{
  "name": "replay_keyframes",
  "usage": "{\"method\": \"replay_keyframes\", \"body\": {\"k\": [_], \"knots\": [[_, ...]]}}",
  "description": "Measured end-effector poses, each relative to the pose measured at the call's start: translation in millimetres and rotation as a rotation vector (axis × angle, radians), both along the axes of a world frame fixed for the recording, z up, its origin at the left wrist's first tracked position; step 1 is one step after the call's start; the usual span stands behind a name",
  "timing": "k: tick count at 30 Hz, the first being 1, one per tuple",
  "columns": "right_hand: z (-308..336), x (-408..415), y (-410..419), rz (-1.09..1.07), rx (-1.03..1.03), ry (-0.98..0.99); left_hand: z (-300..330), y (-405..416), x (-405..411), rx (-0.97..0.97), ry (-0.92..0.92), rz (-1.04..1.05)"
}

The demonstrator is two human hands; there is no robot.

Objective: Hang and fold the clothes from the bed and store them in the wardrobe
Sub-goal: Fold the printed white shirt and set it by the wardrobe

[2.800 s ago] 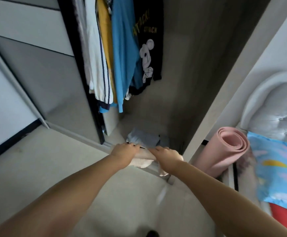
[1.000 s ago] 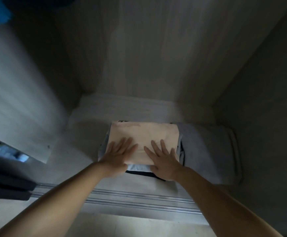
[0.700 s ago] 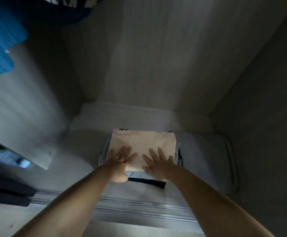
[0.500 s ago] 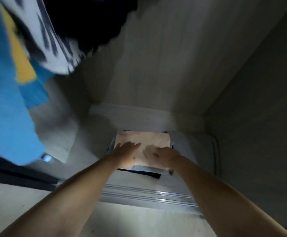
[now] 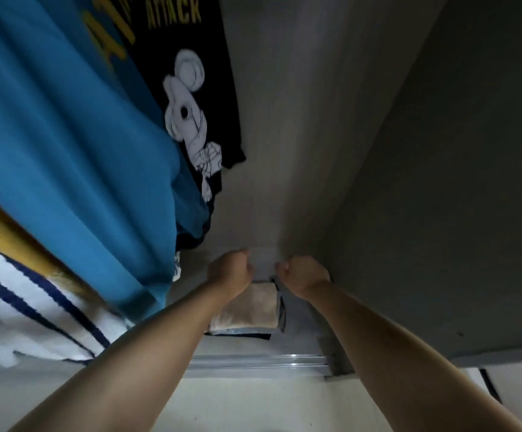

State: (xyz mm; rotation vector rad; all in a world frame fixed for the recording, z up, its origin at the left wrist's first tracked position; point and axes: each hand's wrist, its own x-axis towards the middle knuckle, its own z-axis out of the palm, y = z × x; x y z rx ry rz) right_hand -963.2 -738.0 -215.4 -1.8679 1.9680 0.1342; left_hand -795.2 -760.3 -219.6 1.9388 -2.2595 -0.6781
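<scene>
A folded beige garment (image 5: 250,310) lies on top of a small stack of folded clothes (image 5: 237,333) on the wardrobe floor. My left hand (image 5: 231,269) and my right hand (image 5: 303,274) hover just above its far edge, side by side. Both have curled fingers and hold nothing. My forearms hide part of the stack and whatever lies to its right.
Hanging clothes fill the left: a blue shirt (image 5: 66,151), a black printed shirt (image 5: 197,88), a yellow garment (image 5: 4,238) and a white striped one (image 5: 19,307). The wardrobe's right wall (image 5: 440,182) is close. A metal sliding track (image 5: 259,361) edges the pale floor (image 5: 237,400).
My hands lay flat on the beige garment; they have since lifted off it and curled. My view has risen, bringing the hanging shirts in on the left.
</scene>
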Motion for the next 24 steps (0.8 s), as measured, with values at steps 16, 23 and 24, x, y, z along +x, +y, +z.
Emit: {"method": "replay_keyframes", "body": {"k": [16,23,24], "knots": [[183,-77,133,-0.466,-0.212,0.079,208,55,-60,-0.095,0.107,-0.274],[192,-101,234,-0.639,-0.246,0.104,207,125,-115,-0.065,0.017,-0.481],[195,-109,253,-0.670,-0.247,0.107,207,140,-128,-0.077,0.001,-0.508]]}}
